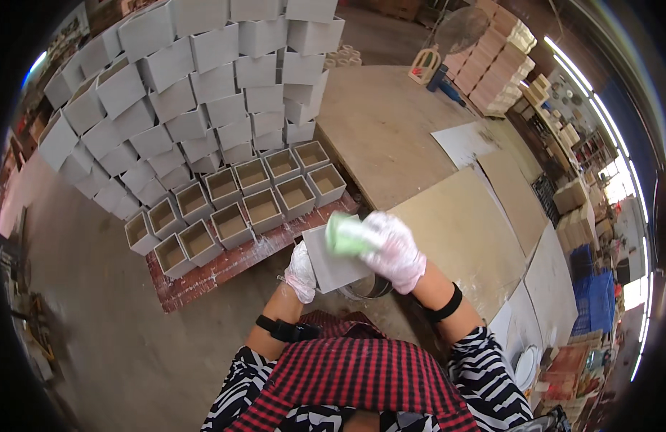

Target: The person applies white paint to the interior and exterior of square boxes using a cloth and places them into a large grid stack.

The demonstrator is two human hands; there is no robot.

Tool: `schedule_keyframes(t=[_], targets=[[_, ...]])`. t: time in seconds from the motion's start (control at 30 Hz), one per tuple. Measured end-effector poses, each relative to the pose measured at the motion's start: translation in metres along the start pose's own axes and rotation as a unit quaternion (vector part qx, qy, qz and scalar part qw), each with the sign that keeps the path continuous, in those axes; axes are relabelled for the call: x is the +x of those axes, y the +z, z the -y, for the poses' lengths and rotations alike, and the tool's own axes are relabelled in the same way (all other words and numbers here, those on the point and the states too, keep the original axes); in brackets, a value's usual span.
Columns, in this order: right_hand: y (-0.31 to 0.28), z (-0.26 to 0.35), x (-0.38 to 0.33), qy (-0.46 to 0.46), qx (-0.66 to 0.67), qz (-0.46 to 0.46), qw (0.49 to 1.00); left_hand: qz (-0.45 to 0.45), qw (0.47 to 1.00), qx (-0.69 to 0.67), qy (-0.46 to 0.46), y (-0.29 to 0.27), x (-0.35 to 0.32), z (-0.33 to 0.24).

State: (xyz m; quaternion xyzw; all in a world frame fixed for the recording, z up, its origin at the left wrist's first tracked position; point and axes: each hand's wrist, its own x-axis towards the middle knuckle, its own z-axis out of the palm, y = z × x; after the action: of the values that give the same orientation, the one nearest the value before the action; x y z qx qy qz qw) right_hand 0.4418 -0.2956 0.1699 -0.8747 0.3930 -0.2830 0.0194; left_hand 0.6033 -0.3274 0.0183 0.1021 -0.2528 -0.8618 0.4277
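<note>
A pale grey square-sided box (329, 270) is held out in front of me, one flat face turned up. My left hand (300, 273), in a white-smeared glove, grips it by its left edge. In my right hand (399, 253), also gloved and stained white, is a pale green sponge-like pad (341, 235), blurred and lying over the upper part of the box face. Whether the pad touches the face I cannot tell. Under the box shows part of a round metal rim (376, 288). The box's far side and my left fingertips are hidden.
Left of centre, two rows of open-topped grey boxes (262, 207) stand on a reddish board (203, 281). Behind them rises a tall stack of similar boxes (174, 104). A large worktable (390, 144) stretches ahead and right, with flat boards (470, 230) on it.
</note>
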Motion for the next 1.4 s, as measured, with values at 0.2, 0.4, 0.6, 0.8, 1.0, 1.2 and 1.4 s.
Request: schedule_keyframes(t=[0.2,0.4,0.6,0.8,1.0,1.2,1.4], targets=[[0.032,-0.010,0.009,-0.079,-0.147,0.089,0.982,-0.022,0.995,0.050,-0.081,0.026,-0.003,0.002],[-0.007,-0.066,0.040,-0.063,-0.127,0.033,0.989,0.199,0.966,-0.106,-0.129,0.012,0.017,0.025],[0.016,-0.021,-0.006,-0.163,0.000,0.098,0.982,0.089,0.983,0.037,-0.154,0.029,0.022,0.017],[-0.016,-0.094,0.027,0.204,0.010,0.092,0.975,-0.002,0.985,0.030,-0.169,0.045,0.024,0.020],[-0.003,-0.115,-0.029,0.399,0.524,-0.127,0.741,0.013,0.924,0.374,0.071,0.034,0.043,0.028],[0.036,-0.142,-0.081,0.463,0.651,-0.262,0.542,0.056,0.769,0.632,0.073,0.060,0.045,0.045],[0.044,-0.144,-0.102,0.444,0.682,-0.301,0.498,0.077,0.768,0.630,0.092,0.071,0.044,0.057]])
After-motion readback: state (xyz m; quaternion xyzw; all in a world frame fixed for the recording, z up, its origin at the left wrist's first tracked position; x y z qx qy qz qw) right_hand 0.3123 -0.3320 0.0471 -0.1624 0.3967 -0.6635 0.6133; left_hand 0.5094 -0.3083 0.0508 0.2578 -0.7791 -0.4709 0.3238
